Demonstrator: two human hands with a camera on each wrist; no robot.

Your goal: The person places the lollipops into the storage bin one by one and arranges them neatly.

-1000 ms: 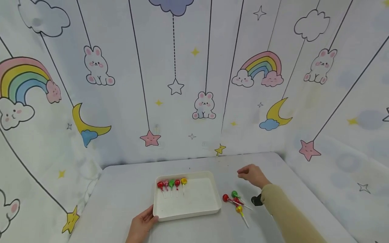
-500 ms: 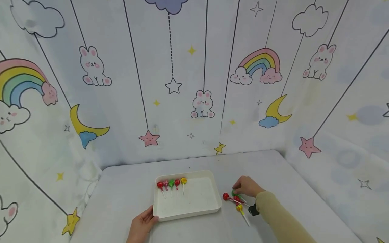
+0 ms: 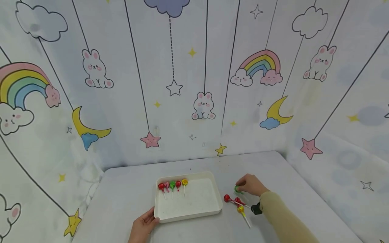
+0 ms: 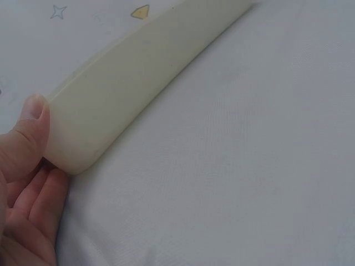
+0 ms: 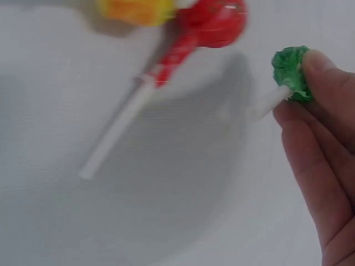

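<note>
The white tray (image 3: 194,202) holds a row of several lollipops along its back left: red, pink, green, red and yellow (image 3: 184,182). My left hand (image 3: 143,226) grips its front left corner; in the left wrist view the thumb lies on the tray wall (image 4: 111,105) and the fingers curl below. Right of the tray, my right hand (image 3: 252,185) pinches the head of a green lollipop (image 5: 288,72) between thumb and fingers, its white stick pointing away from the palm. Beside that hand lie two red lollipops (image 3: 227,198) and a yellow one (image 3: 241,210).
A white-covered table (image 3: 127,189) carries everything. Behind it and at both sides hangs a white cloth (image 3: 170,118) printed with rabbits, stars, moons and rainbows. A black object (image 3: 256,209) sits at the right wrist, by the sleeve's cuff.
My right hand came down to the loose lollipops and took hold of the green one, which has shifted slightly away from the red ones. My left hand has stayed on the tray.
</note>
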